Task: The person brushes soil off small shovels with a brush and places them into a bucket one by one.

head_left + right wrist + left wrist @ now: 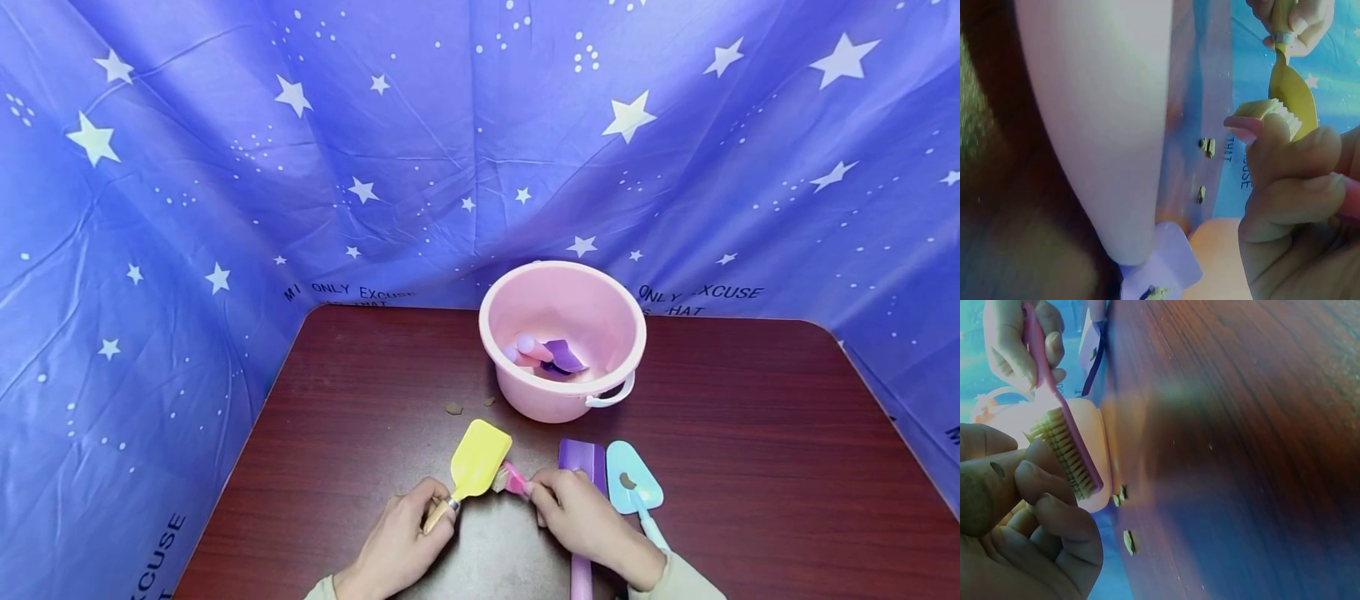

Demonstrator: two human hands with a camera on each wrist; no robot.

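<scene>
My left hand (405,533) grips the wooden handle of a small yellow shovel (478,458), blade pointing away and tilted to the right. In my right hand (581,512) is a pink brush (514,479), held by its handle. Its pale bristles (499,479) are right at the blade's right edge. The left wrist view shows the brush's row of bristles (1071,453) close to the left fingertips and the wooden handle (997,481). From the right wrist, the bristles overlap the yellow blade (1294,90). A purple shovel (581,457) lies partly hidden under the right forearm.
A pink bucket (540,404) with a white handle stands behind the hands, with purple and pink tools (564,357) inside. To the right lies a light-blue shovel (630,467) bearing a brown piece. Small brown pieces (453,408) lie near the bucket. Starry blue cloth (420,125) surrounds the table.
</scene>
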